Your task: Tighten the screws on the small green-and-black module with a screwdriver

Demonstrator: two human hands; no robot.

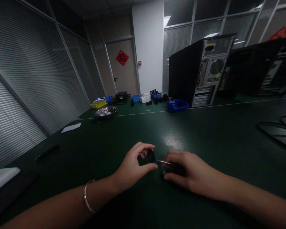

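Observation:
Low over the green tabletop (124,130), my left hand (133,163) holds a small black block-like part (150,156) between thumb and fingers. Its exact kind is too dark to make out. My right hand (190,170) is closed round the dark handle of a screwdriver (164,162), whose thin metal shaft points left at the black part. The tip is close to the part; whether they touch I cannot tell. A bracelet circles my left wrist.
Further back stand a metal bowl (106,112), a blue bin (177,105) and a black computer tower (186,70). A dark slim object (47,152) and white paper (71,127) lie on the left. Black cables (274,135) loop at the right edge.

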